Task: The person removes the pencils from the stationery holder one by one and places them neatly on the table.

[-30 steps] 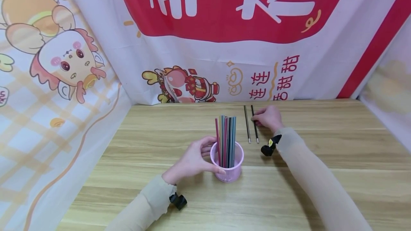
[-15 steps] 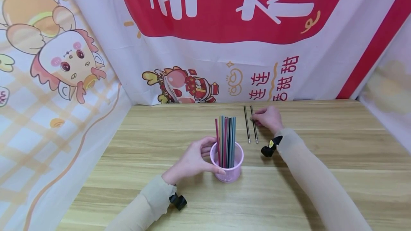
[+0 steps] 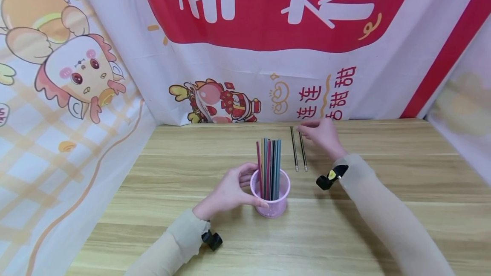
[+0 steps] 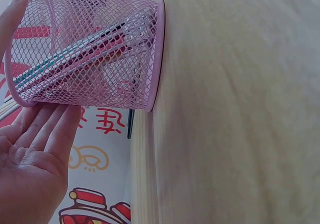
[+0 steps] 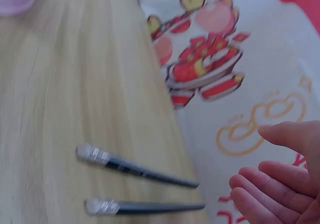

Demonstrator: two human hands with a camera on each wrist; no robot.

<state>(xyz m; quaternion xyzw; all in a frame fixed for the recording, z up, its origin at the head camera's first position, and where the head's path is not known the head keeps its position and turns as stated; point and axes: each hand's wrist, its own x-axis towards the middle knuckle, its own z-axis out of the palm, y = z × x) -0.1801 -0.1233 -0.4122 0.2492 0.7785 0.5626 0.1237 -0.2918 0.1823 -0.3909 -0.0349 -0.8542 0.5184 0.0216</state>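
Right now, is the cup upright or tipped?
Upright. The cup stands with its base flat on the table, mouth up, pencils rising from it; the left hand holds its side.

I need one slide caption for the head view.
Left hand grips a pink cup of pencils; right hand is near two dark pencils.

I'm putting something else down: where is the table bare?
Bare: the pale wooden tabletop right of the beige right sleeve, and back left, between the left hand and the white printed cloth backdrop. Crowded: the middle, where that hand holds a round pink mesh cup of coloured pencils; the back, where the right hand is near two thin black pencils.
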